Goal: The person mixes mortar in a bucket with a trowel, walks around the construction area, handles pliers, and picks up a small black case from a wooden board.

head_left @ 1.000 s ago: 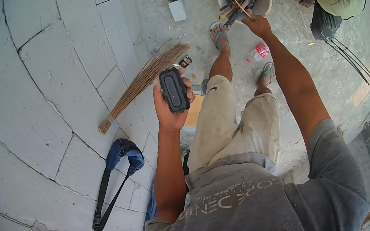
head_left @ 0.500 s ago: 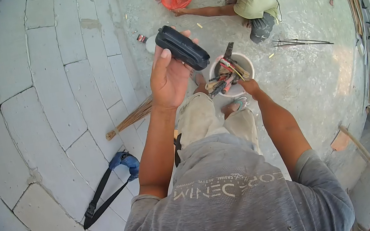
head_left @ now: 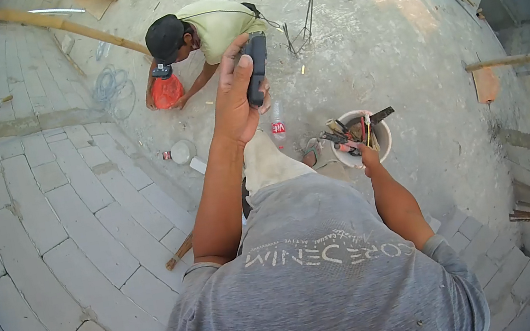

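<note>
My left hand (head_left: 237, 103) is raised in front of me, its fingers wrapped round a black oblong object (head_left: 256, 69) that looks like a small hard case. Lower on the right, my right hand (head_left: 369, 158) is closed at the near rim of a whitish bucket (head_left: 348, 161). Hand tools fill this bucket, several with worn handles, and a dark flat blade (head_left: 381, 115) sticks out over its right side. Part of my right hand's grip is hidden by the tools and rim.
A person (head_left: 214, 27) in a cap crouches ahead, both hands on a red plastic bag (head_left: 167, 92). A plastic bottle (head_left: 278, 125) stands near my foot. Beside the block wall (head_left: 80, 231) is a round whitish container (head_left: 183, 152). Bent thin rods (head_left: 305, 25) lie beyond.
My view has swung leftward and my body has turned. The black object is now seen more edge-on in my left hand. My right hand stays at the bucket.
</note>
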Available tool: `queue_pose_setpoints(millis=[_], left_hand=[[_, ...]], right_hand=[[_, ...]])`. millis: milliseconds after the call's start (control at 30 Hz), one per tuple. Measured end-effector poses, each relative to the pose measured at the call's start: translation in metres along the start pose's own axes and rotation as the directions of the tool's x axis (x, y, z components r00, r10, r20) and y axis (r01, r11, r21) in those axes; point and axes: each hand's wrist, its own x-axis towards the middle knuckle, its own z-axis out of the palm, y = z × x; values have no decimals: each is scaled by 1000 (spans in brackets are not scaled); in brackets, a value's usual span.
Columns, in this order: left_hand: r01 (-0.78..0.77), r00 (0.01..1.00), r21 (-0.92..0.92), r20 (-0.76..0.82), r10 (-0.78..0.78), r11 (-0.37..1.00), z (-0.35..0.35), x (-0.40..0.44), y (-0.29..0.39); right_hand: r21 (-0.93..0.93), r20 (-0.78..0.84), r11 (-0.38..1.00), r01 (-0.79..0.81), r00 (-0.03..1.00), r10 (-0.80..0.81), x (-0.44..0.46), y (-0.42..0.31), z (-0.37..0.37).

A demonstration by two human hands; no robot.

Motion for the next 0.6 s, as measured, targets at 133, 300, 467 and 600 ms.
queue_pose_setpoints(millis=[133,300,467,600], left_hand=[[101,982,-202,176,-65,974,48,15,-24],[282,894,-231,415,-168,931,79,42,-40],[450,737,-238,644,-207,861,114,82,-50],[708,542,-358,829,-142,609,162,119,-59]], right_hand=[[384,-104,918,-99,983,149,-11,5,-65],[574,-183,818,-47,966,184,-11,61,-118],[695,-323,719,-2,892,315,-19,145,-135],[840,-230,542,-5,902,365,-118,231,-132]])
